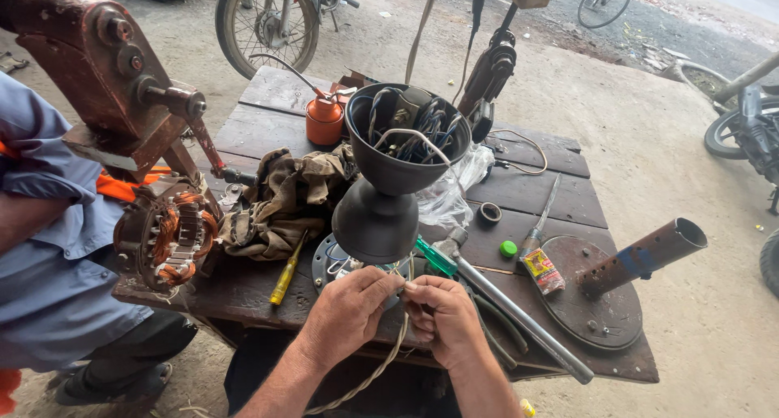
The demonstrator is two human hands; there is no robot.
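fingers (388, 286) of the left hand (350, 311) and right hand (442, 315) pinch a twisted wire (381, 368) together, just below the black fan canopy (388, 192).

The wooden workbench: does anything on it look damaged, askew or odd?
Yes. The rusty perforated pipe leans instead of standing upright on its round plate. The black canopy cup is full of tangled loose wires. Both hands, left hand and right hand, pinch a twisted wire hanging off the workbench.
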